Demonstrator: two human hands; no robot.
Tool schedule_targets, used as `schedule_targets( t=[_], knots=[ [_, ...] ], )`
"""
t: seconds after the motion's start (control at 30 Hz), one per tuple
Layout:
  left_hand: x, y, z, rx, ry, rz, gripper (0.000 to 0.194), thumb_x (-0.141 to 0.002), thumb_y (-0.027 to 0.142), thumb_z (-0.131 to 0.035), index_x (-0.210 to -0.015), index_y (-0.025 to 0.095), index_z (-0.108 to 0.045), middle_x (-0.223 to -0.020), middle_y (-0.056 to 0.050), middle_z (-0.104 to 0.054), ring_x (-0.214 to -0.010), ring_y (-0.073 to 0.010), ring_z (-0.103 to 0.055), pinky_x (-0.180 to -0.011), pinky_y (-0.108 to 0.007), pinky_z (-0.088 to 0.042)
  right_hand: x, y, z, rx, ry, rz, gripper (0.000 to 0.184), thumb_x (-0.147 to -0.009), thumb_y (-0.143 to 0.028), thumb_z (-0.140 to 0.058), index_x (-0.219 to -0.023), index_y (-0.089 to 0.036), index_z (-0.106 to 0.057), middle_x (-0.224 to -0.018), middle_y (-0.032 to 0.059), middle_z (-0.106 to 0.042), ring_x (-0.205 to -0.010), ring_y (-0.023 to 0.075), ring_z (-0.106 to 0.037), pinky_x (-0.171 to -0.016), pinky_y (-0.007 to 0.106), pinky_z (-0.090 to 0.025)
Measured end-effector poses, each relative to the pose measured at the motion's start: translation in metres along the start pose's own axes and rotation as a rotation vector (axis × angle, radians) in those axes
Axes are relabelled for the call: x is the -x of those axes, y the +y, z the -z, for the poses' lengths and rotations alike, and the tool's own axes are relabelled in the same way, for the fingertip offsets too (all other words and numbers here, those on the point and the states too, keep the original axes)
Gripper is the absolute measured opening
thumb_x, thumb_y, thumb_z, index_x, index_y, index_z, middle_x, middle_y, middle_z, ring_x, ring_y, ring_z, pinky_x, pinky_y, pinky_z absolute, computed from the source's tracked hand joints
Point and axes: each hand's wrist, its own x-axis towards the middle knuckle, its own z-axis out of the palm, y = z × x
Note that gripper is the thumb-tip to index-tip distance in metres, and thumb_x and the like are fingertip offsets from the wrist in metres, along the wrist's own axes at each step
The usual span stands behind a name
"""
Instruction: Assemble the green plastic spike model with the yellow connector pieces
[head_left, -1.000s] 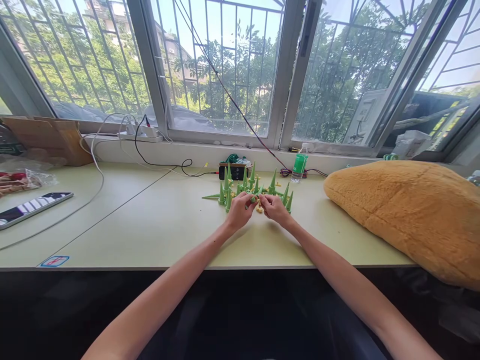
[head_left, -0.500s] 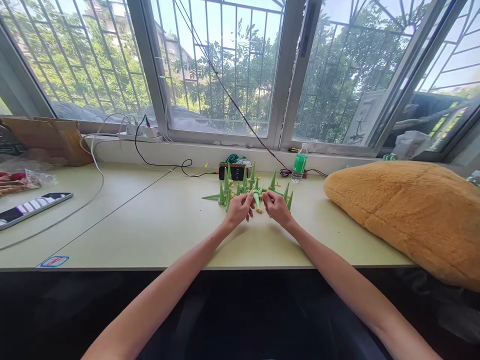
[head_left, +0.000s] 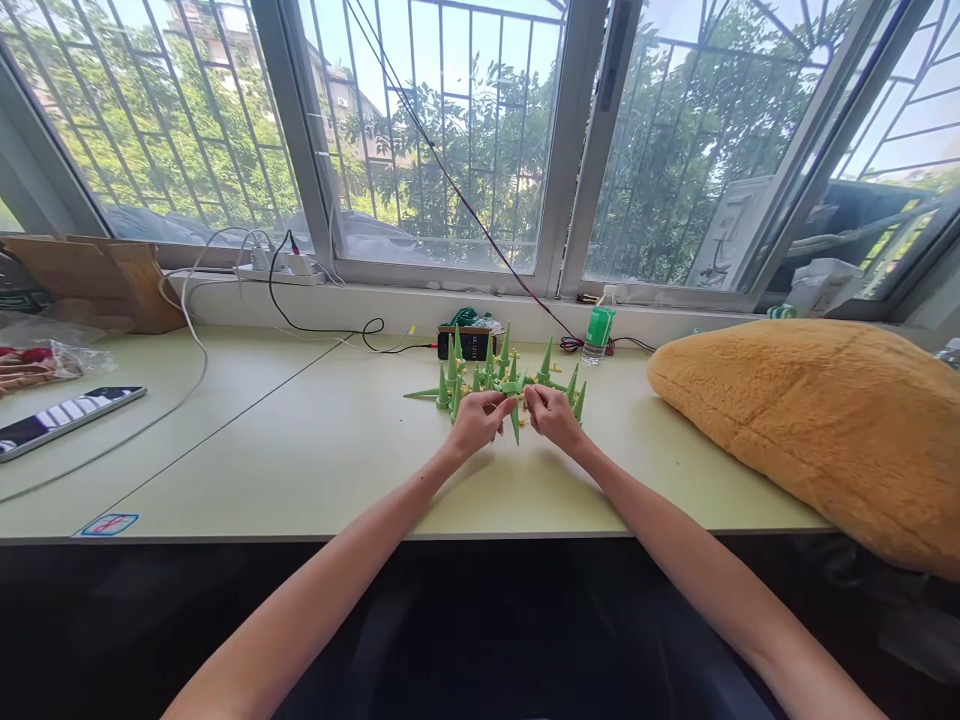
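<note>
My left hand (head_left: 478,422) pinches a pale green pointed cone (head_left: 515,424), whose tip points down toward me. Close beside it, my right hand (head_left: 553,414) is closed with thumb and fingers together; what it holds, if anything, is too small to make out. Behind both hands several green cones (head_left: 544,362) stand upright on the table, and one cone (head_left: 423,394) lies on its side at the left of the group. Small yellow pieces are scattered among them, partly hidden by the cones and my hands.
A phone (head_left: 477,347) leans behind the cones, with a water bottle (head_left: 598,328) to its right. A large orange plush cushion (head_left: 817,430) covers the table's right side. On the left lie another phone (head_left: 71,418), a white cable (head_left: 161,410) and a cardboard box (head_left: 146,285).
The green cone in my left hand has tilted, and its tip now reaches lower toward me. My left fingers have shifted slightly on it. My right hand has barely moved.
</note>
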Motion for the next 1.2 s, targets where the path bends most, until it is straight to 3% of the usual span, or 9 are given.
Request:
schedule_targets(
  t=[0.3,0.47,0.57,0.7,0.83,1.2],
  knots=[
    [-0.002,-0.003,-0.002,-0.024,0.078,-0.073,0.032,-0.081,0.045,-0.062,-0.069,0.015,-0.06,-0.076,-0.002,-0.063,-0.041,-0.0061,-0.051,-0.04,-0.021,-0.039,0.0,0.001,-0.003,-0.205,-0.065,-0.081,0.046,-0.09,-0.06,-0.042,-0.063,-0.023,-0.037,-0.046,-0.0049,-0.038,-0.034,0.0097,-0.037,-0.038,0.026,-0.028],
    [-0.002,-0.003,-0.004,0.008,0.099,-0.033,0.03,-0.081,0.046,-0.063,-0.089,0.017,-0.062,-0.075,-0.001,-0.064,-0.04,-0.0071,-0.052,-0.038,-0.02,-0.038,0.0,0.0,-0.003,-0.138,0.059,-0.036,0.044,-0.092,-0.057,-0.04,-0.065,-0.023,-0.038,-0.05,-0.0038,-0.041,-0.039,0.01,-0.038,-0.041,0.025,-0.028],
    [-0.003,-0.001,-0.004,0.084,0.13,0.005,0.038,-0.083,0.054,-0.057,-0.079,0.016,-0.058,-0.063,0.001,-0.057,-0.038,-0.0078,-0.05,-0.035,-0.02,-0.035,0.0,-0.001,-0.001,-0.089,0.122,-0.008,0.042,-0.093,-0.054,-0.04,-0.065,-0.022,-0.037,-0.053,-0.0036,-0.041,-0.044,0.0105,-0.038,-0.043,0.024,-0.028],
    [-0.005,0.003,-0.003,0.329,0.013,0.2,0.058,-0.083,0.069,-0.045,-0.065,0.015,-0.055,-0.053,0.0,-0.049,-0.036,-0.0094,-0.047,-0.032,-0.023,-0.033,0.002,-0.002,0.0,-0.051,0.057,0.046,0.04,-0.093,-0.052,-0.041,-0.068,-0.022,-0.042,-0.055,-0.0033,-0.041,-0.047,0.0109,-0.038,-0.047,0.024,-0.029],
    [-0.005,0.006,0.0,0.467,-0.105,0.338,0.067,-0.081,0.075,-0.042,-0.063,0.012,-0.058,-0.054,-0.003,-0.051,-0.039,-0.0097,-0.048,-0.034,-0.023,-0.034,0.004,-0.004,0.0,-0.033,-0.008,0.076,0.039,-0.093,-0.052,-0.042,-0.07,-0.021,-0.045,-0.054,-0.0041,-0.04,-0.049,0.0109,-0.037,-0.049,0.024,-0.03],
    [-0.002,0.007,0.002,0.518,-0.219,0.284,0.049,-0.078,0.062,-0.062,-0.085,0.014,-0.057,-0.075,-0.005,-0.061,-0.046,-0.0075,-0.052,-0.037,-0.021,-0.037,0.003,-0.006,0.004,0.013,0.043,0.025,0.043,-0.093,-0.055,-0.038,-0.066,-0.022,-0.038,-0.049,-0.0038,-0.04,-0.046,0.0114,-0.036,-0.047,0.025,-0.029]
  ],
)
